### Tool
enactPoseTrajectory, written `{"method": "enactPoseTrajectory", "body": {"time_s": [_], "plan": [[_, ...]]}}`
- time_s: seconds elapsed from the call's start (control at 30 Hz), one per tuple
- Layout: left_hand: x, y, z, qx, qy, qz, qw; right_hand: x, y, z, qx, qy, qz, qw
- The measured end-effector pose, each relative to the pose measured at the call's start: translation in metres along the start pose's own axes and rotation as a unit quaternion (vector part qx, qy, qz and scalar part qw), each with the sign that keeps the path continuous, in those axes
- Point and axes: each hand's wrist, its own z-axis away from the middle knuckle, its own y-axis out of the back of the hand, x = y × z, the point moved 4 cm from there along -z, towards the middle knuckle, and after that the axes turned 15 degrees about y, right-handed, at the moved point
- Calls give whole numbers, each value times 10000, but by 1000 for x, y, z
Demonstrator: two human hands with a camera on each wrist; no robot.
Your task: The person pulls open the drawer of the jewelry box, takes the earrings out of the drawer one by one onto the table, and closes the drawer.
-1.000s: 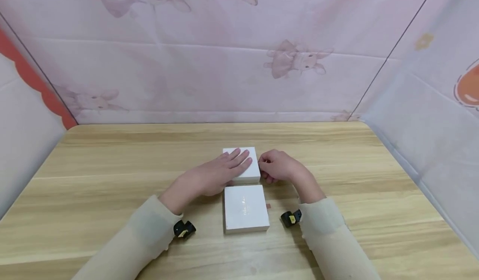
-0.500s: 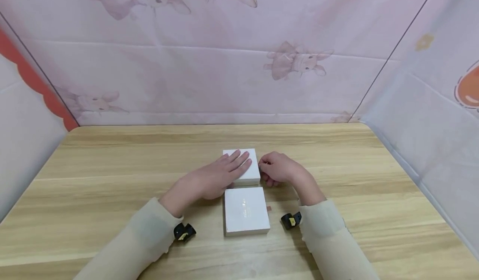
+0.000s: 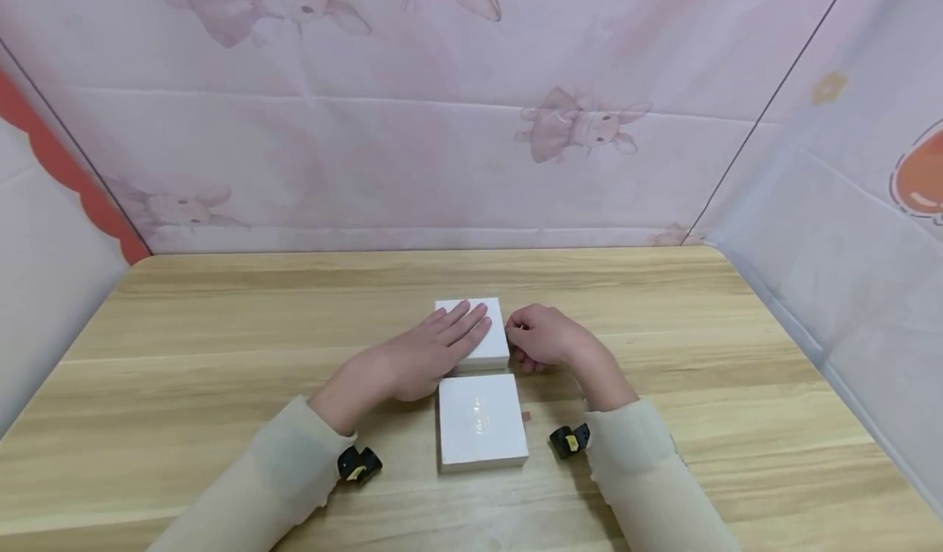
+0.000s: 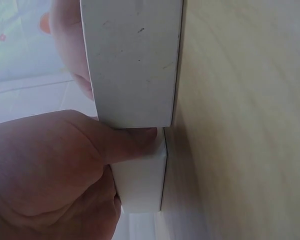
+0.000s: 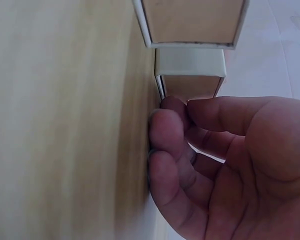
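Two white square boxes lie in line on the table. Across the top of the far box [image 3: 489, 346] my left hand [image 3: 423, 355] rests with straight, spread fingers. Its thumb [image 4: 132, 142] presses the box's near side, in the narrow gap before the near box [image 3: 482, 421]. At the far box's right end, my right hand [image 3: 545, 337] pinches with thumb and forefinger; the pinched tab is covered by them. Its other fingers are curled, beside the table top. The near box bears gold lettering and a small brown ribbon tab [image 3: 526, 417] on its right. Both boxes show brown inner ends [image 5: 192, 20].
The wood-grain table [image 3: 221, 331] reaches back to a pink wall cloth [image 3: 405, 167] with rabbit prints. Pale side walls stand left and right. A black wrist camera [image 3: 358, 464] hangs at the left cuff, another black camera [image 3: 570, 441] at the right one.
The whole head view shifts slightly downward. Both hands and both boxes keep their places relative to each other.
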Motion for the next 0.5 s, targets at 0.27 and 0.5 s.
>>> {"method": "enactPoseTrajectory", "body": {"time_s": [0.27,0.5], "plan": [[1,1,1,100,-69,5,9999,-2,0,2,38,6,121,9999],[1,0,1,116,-74,27,9999,-2,-1,1,53,26,263,9996]]}}
